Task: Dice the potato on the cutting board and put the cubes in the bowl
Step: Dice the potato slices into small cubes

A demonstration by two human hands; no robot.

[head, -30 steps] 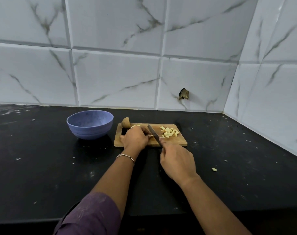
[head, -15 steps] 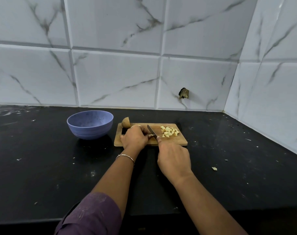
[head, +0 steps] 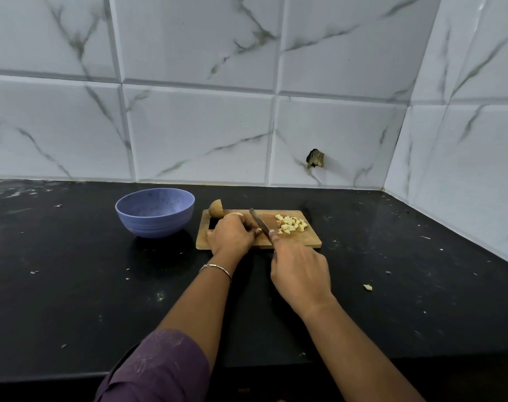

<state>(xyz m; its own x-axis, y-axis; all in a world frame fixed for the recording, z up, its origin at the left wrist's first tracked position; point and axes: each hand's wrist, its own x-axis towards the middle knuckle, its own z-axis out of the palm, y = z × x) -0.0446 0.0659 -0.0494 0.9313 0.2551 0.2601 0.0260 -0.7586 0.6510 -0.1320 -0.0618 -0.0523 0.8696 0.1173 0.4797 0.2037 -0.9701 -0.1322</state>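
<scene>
- Cutting board; bowl just left, no cubes visible inside.
- Right hand wrapped round knife, blade beside potato piece.
- Left hand curled over that piece; fingertips best tucked back.
- Spare potato half at board's far-left corner; cubes heaped right.

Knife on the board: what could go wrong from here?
The knife blade sits against the fingers of the left hand holding the potato piece; a slip could nick them.
The cubes are piled near the right edge of the cutting board; one stray piece lies on the counter, so more may scatter.
</scene>
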